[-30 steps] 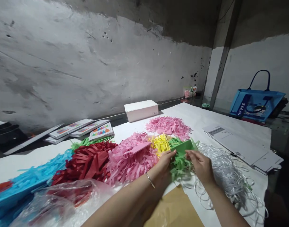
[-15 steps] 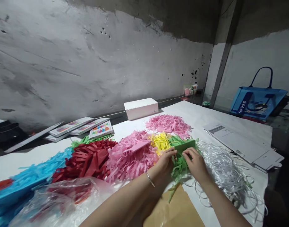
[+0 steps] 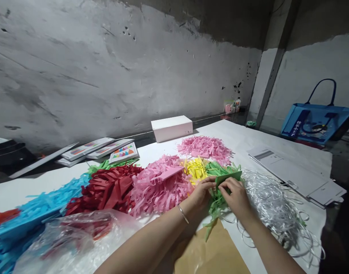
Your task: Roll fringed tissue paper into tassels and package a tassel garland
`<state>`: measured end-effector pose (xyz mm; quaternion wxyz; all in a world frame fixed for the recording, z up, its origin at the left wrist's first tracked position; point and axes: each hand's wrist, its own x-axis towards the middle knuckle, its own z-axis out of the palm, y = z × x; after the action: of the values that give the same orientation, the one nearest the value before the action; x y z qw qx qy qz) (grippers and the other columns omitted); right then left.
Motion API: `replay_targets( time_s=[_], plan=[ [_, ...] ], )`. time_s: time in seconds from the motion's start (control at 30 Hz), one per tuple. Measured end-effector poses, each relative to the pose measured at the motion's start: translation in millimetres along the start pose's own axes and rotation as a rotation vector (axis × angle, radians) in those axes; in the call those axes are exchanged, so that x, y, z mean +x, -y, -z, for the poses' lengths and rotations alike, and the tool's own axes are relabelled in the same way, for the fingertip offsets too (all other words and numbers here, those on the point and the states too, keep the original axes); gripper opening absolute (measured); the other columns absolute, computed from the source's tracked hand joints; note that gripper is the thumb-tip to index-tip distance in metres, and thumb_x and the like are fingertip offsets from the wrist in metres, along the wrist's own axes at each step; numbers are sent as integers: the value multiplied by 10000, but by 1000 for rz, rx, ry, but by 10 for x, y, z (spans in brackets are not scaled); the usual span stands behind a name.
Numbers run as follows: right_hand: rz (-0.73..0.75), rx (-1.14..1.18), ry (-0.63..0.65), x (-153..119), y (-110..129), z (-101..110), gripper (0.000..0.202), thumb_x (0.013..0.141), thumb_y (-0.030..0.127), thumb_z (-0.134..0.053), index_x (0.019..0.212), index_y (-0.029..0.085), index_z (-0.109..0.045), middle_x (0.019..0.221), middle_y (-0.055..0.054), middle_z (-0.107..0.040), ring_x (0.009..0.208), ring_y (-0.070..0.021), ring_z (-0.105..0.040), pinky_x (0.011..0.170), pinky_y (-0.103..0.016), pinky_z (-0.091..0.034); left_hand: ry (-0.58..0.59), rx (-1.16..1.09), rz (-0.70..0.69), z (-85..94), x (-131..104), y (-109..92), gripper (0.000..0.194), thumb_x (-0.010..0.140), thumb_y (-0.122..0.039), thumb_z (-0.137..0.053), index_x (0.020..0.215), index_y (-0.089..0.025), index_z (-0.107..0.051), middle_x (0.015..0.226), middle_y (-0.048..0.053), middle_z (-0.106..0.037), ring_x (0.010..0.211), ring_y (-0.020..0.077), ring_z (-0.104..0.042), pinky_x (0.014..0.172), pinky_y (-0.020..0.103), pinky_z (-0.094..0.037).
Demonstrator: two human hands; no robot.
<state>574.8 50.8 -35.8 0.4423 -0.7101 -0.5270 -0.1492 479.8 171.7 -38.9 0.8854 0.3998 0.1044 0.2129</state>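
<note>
A green tissue-paper tassel (image 3: 228, 176), with a flat uncut band on top and a cut fringe hanging below, is held between my two hands. My left hand (image 3: 203, 190), with a silver bangle on its wrist, pinches the left end of the band. My right hand (image 3: 233, 193) has its fingers bent on the band's near face, closed on it. Fringe strips (image 3: 216, 207) hang down towards brown paper (image 3: 211, 251). Yellow tassels (image 3: 195, 170) and a pink tassel heap (image 3: 163, 186) lie left of my hands. Silvery white cords (image 3: 271, 205) lie tangled to their right.
Dark red (image 3: 106, 186) and blue tassels (image 3: 51, 198) lie left, behind a clear plastic bag (image 3: 77, 239). Another pink pile (image 3: 205, 147) and a white box (image 3: 172, 128) stand farther back. Flat white cartons (image 3: 294, 175) lie right; a blue bag (image 3: 314, 121) stands beyond.
My right-hand fingers have shifted slightly along the green band, and both hands keep their hold on it. The whole view has moved a little.
</note>
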Motion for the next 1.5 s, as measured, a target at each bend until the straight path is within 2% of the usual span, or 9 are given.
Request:
replay_targets(
  time_s=[0.17,0.33,0.5,0.87,1.07,1.27,1.5],
  plan=[
    [-28,36,31,14,-5,38,198,923,258,-522,757,216,-620,786,-19,-647,754,-182,-625,712,-299,-425,6,5,34,13,2,12,332,594,-141,-825,918,-130,-751,894,74,-725,822,196,-654,800,300,-473],
    [-41,54,49,0,9,31,144,906,277,-554,799,212,-626,817,-24,-655,763,-185,-620,740,-312,-423,9,3,38,14,2,24,364,569,-176,-883,907,-118,-759,885,76,-732,820,194,-657,812,297,-478],
    [-48,64,47,-5,-19,2,159,896,248,-535,759,215,-607,782,-12,-641,756,-186,-620,736,-320,-397,13,1,44,27,8,37,388,555,-184,-920,902,-116,-761,902,80,-737,830,198,-666,811,294,-475],
    [-75,70,43,-7,-1,2,127,868,235,-565,747,216,-598,770,-3,-630,749,-188,-608,753,-327,-374,-12,-5,104,8,-14,22,398,534,-196,-951,873,-132,-753,764,36,-724,681,149,-647,689,253,-459],
    [-90,104,62,7,3,19,146,873,228,-539,733,217,-581,754,0,-613,703,-170,-589,703,-297,-399,-23,-27,93,16,4,36,406,506,-206,-968,844,-132,-755,755,26,-723,699,139,-646,720,241,-464],
    [-80,86,44,-4,8,10,69,840,229,-567,787,212,-607,808,-11,-642,778,-191,-607,782,-330,-383,-26,-21,101,0,-1,22,404,508,-209,-970,842,-135,-756,778,39,-735,732,158,-662,730,250,-472],
    [-104,89,32,-3,18,-14,74,795,220,-565,730,216,-600,749,-8,-612,766,-203,-568,824,-369,-344,-42,2,134,-18,-19,27,415,497,-209,-974,834,-133,-744,739,35,-721,666,151,-651,680,259,-464]
  ],
)
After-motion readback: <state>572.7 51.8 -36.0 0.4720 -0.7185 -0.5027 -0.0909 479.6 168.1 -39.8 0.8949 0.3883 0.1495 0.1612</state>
